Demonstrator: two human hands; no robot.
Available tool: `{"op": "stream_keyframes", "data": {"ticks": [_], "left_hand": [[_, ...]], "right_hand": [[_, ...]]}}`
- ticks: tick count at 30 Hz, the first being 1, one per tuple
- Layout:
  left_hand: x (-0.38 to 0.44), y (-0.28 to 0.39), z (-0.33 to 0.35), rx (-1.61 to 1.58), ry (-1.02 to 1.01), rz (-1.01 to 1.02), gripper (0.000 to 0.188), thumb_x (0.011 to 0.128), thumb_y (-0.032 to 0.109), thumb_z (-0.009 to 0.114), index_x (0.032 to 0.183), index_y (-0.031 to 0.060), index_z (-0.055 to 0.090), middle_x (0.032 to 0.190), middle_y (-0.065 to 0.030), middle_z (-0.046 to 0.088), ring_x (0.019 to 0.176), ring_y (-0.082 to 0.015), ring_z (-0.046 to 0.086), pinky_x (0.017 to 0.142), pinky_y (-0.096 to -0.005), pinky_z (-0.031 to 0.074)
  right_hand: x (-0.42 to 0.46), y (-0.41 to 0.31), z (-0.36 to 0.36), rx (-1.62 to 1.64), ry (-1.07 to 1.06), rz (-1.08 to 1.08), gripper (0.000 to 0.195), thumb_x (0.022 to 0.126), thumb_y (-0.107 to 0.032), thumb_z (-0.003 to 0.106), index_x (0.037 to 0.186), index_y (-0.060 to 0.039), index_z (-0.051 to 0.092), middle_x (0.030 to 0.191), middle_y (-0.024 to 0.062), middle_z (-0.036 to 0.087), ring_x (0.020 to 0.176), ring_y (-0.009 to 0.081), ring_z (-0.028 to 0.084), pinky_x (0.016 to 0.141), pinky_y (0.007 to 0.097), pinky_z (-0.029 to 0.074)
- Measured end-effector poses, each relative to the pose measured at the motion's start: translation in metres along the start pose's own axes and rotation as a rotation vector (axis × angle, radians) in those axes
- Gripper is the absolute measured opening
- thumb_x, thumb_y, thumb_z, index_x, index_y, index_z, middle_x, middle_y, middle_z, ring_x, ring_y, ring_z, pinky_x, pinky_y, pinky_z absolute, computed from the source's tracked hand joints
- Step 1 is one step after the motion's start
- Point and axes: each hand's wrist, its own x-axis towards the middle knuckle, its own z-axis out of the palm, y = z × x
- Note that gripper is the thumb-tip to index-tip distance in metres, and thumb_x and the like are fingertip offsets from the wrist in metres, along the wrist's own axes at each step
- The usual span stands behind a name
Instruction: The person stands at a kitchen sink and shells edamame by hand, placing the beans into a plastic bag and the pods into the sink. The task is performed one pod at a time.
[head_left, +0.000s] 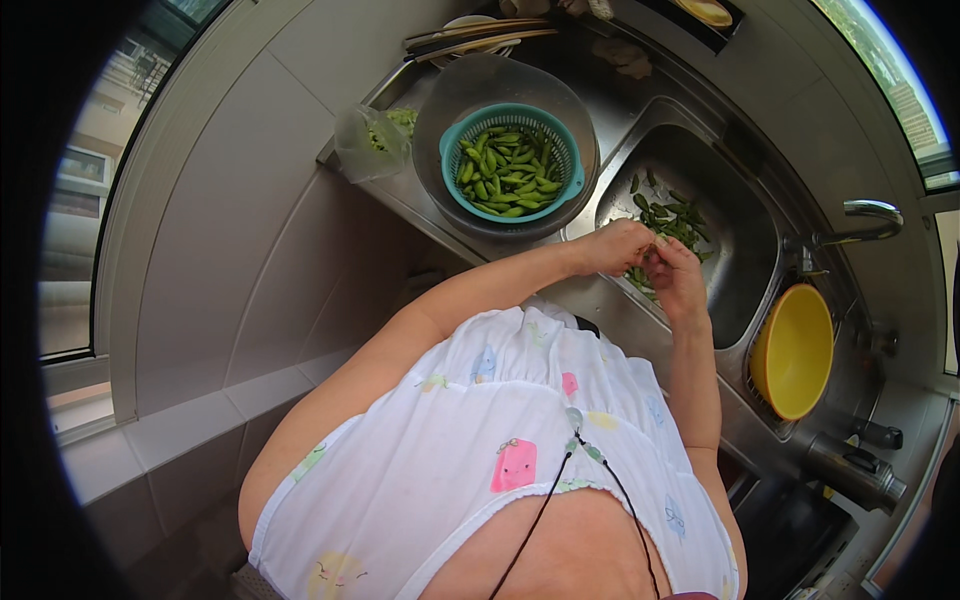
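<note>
Over the near side of the steel sink, my left hand (615, 247) and my right hand (677, 277) meet at the fingertips. Pinched between them is a small pale green pod (660, 240), mostly hidden by the fingers. Below the hands, several dark green pods or shells (679, 217) lie on the floor of the sink basin (739, 277). Left of the hands, a teal colander (450, 161) holds whole green soybean pods (510, 169). It sits inside a wide, dark translucent bowl (480, 79) on the counter.
A clear plastic bag (364, 150) with pale green beans stands at the counter's left corner. Chopsticks (480, 41) lie across stacked dishes behind the bowl. Right of the basin are a chrome faucet (862, 225), a yellow bowl (795, 352) on a rack and a steel vacuum flask (855, 472).
</note>
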Motion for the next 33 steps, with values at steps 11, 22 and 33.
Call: {"op": "stream_keyframes", "data": {"ticks": [11,22,33], "left_hand": [[-0.001,0.007,-0.009,-0.706,-0.038,-0.43,0.009,0.083,0.011,0.049,0.077,0.0072,0.054,0.059,0.0024,0.04,0.043,-0.0082,0.032,0.038,-0.0246,0.024],[-0.004,0.012,-0.003,-0.8,0.02,-0.421,0.023,0.095,0.027,0.049,0.08,0.0104,0.048,0.07,-0.0031,0.052,0.044,-0.0054,0.034,0.038,-0.0193,0.025],[-0.007,0.024,0.001,-0.459,0.217,-0.31,0.039,0.095,0.041,0.053,0.068,0.0132,0.044,0.053,0.0038,0.039,0.038,-0.0055,0.025,0.034,-0.0222,0.019]], "right_hand": [[-0.009,-0.007,0.02,-0.66,0.089,-0.286,0.01,0.084,-0.009,0.065,0.091,-0.0036,0.064,0.074,-0.0007,0.059,0.069,0.0081,0.054,0.063,0.021,0.042],[-0.002,-0.021,0.017,-0.28,0.292,-0.365,0.014,0.087,-0.016,0.066,0.094,-0.0041,0.062,0.082,-0.0017,0.061,0.069,0.0062,0.055,0.066,0.02,0.044],[-0.006,0.001,0.038,-0.811,0.268,-0.616,0.015,0.083,-0.002,0.064,0.097,-0.0017,0.061,0.088,0.0014,0.063,0.077,0.0086,0.059,0.071,0.0241,0.048]]}}
